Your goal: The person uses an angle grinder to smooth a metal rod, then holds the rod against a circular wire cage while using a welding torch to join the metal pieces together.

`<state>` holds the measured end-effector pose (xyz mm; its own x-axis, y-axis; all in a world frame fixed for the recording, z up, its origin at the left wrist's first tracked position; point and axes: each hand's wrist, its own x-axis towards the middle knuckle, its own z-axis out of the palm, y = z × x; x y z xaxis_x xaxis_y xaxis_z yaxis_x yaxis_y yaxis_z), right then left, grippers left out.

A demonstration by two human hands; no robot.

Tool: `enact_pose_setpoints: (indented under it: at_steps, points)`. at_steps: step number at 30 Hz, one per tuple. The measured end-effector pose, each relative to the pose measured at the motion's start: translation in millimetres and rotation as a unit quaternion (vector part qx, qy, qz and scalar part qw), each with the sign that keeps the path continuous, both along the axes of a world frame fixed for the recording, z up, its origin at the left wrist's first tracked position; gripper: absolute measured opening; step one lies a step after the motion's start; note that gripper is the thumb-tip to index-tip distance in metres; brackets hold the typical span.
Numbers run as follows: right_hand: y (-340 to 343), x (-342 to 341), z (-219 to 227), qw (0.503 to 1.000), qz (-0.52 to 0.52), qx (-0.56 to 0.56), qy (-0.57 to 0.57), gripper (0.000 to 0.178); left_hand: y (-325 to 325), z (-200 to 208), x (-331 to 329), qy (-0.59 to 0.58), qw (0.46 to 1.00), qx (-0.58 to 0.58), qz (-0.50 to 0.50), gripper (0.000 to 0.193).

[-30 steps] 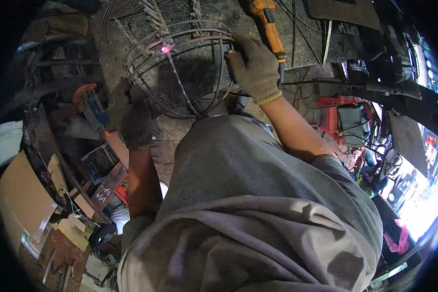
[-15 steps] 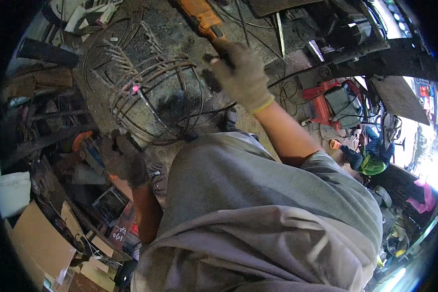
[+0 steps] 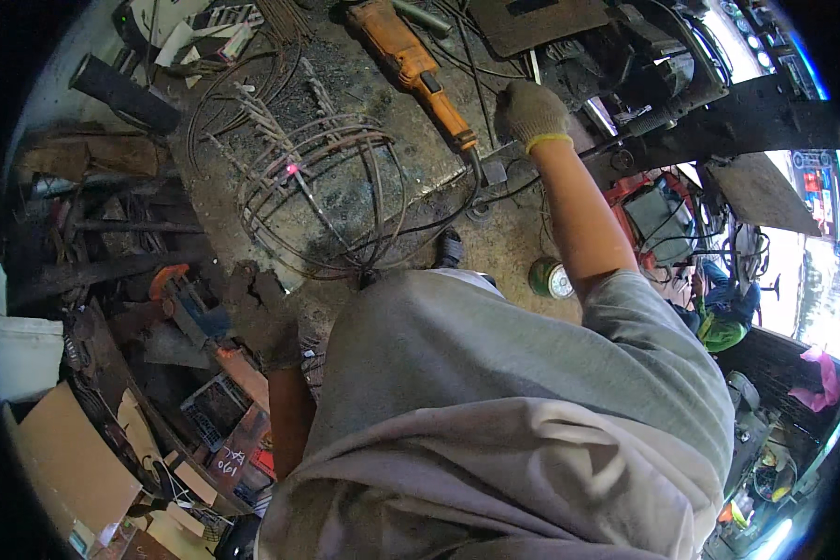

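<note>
My right hand (image 3: 535, 114), in a tan knitted glove with a yellow cuff, reaches forward beside dark machine parts. Its fingers look curled, and what they hold, if anything, is hidden. To its left lies an orange corded power tool (image 3: 403, 58), apart from the hand. My left hand (image 3: 263, 313), in a dark dirty glove, hovers low on the left with its fingers apart and nothing seen in them. Ahead of it stands a round cage of bent steel rods (image 3: 369, 140) with twisted bars. A pink-red bright spot (image 3: 291, 170) shows on one bar.
A blue-and-orange metal tool (image 3: 191, 308) lies beside my left hand. Near my right forearm are a round can (image 3: 553, 278) and a red-framed machine (image 3: 658, 215). A black cable (image 3: 439, 222) crosses the floor. Another person (image 3: 723, 313) crouches at the far right.
My right hand has moved from the orange tool's handle rightward, leaving the tool lying on the floor. The view has shifted; my left hand stays low on the left.
</note>
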<state>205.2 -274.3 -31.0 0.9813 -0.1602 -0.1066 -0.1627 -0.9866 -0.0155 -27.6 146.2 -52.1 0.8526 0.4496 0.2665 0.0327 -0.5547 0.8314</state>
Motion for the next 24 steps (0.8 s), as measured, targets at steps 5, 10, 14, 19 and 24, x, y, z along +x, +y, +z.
enact_pose_setpoints:
  at_steps: [5, 10, 14, 19, 24]
  points:
    - [-16, 4, 20, 0.995, 0.093, -0.007, 0.045, 0.033, 12, -15, -1, -0.009, 0.991, -0.124, -0.04, 0.017]
    - [-54, 7, 64, 0.945, 0.217, 0.197, 0.144, 0.034, 15, -16, 0, 0.011, 0.994, 0.104, -0.024, 0.017]
    - [-107, -6, 64, 0.935, 0.202, 0.237, 0.168, 0.033, 28, -17, -4, 0.048, 0.997, 0.04, -0.047, 0.01]
    - [-113, -71, 97, 0.88, -0.048, 0.465, 0.086, 0.031, 16, -32, -21, -0.072, 0.996, -0.057, 0.014, 0.027]
    - [25, -103, 110, 0.791, 0.016, 0.612, 0.011, 0.031, -9, 48, -14, 0.009, 0.968, -0.216, -0.127, 0.036]
